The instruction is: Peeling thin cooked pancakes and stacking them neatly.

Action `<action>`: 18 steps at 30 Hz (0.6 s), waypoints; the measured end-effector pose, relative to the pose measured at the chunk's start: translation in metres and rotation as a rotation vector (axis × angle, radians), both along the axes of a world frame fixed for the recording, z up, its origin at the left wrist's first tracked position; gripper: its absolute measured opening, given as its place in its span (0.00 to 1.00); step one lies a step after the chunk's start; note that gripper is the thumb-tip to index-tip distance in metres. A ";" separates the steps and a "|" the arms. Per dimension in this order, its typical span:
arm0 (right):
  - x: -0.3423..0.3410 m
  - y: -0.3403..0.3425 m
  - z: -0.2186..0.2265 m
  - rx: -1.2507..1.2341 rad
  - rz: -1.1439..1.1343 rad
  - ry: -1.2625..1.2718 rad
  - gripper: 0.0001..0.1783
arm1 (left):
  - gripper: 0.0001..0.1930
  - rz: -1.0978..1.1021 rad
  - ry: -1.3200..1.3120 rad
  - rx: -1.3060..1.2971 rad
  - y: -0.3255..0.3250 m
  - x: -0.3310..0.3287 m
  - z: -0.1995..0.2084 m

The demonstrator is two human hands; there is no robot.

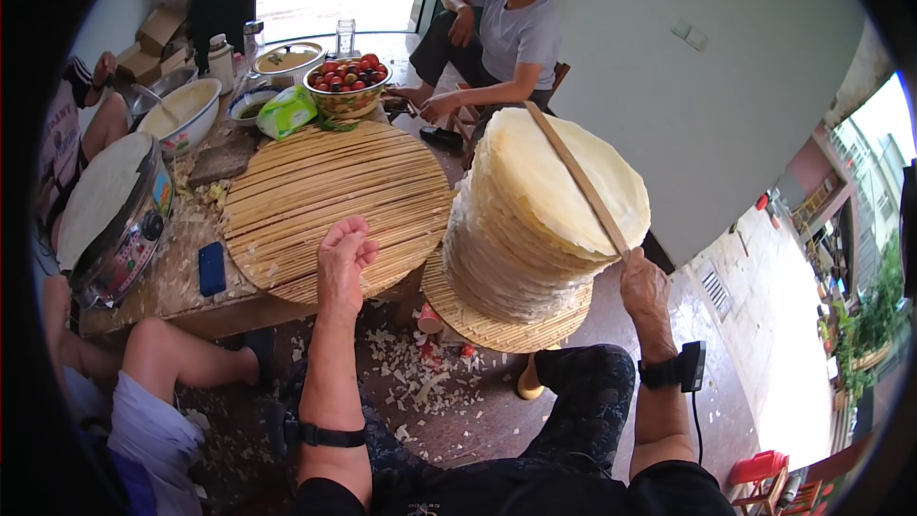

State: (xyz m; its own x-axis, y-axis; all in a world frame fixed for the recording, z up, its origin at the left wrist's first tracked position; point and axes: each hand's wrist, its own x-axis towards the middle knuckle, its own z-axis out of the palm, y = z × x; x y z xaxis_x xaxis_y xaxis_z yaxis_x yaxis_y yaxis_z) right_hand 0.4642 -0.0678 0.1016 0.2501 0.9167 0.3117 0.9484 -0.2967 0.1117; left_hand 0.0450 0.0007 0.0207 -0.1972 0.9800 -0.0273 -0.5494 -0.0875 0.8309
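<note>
A tall stack of thin, round, pale-yellow pancakes (564, 182) stands to the right of centre on a round slatted mat (535, 330). My right hand (645, 285) grips the near end of a long flat wooden stick (578, 177), which lies across the top pancake and reaches to its far edge. Over the near edge of a larger round slatted mat (334, 191), my left hand (346, 253) is raised with its fingers curled in; nothing shows in it. This larger mat lies on the table with no pancake on it.
At left are a round griddle (115, 201) with a pale sheet on it, a batter bowl (181, 115) and a blue phone (211, 268). Behind the mat stands a bowl of red fruit (348, 86). One person (511, 48) sits beyond the stack, others at left. Scraps (420, 373) litter the floor.
</note>
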 end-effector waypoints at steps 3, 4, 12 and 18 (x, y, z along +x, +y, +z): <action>0.001 0.000 0.001 0.009 0.016 0.016 0.12 | 0.09 0.005 0.023 -0.018 0.000 -0.001 0.000; -0.001 0.001 0.000 0.009 0.029 0.020 0.12 | 0.09 0.017 0.027 -0.018 0.000 -0.003 -0.002; 0.003 -0.004 0.001 0.003 0.006 0.024 0.12 | 0.10 0.008 0.018 -0.007 -0.003 0.001 0.002; 0.005 -0.003 -0.002 -0.001 0.028 0.008 0.10 | 0.10 0.009 0.029 -0.007 0.000 -0.004 -0.004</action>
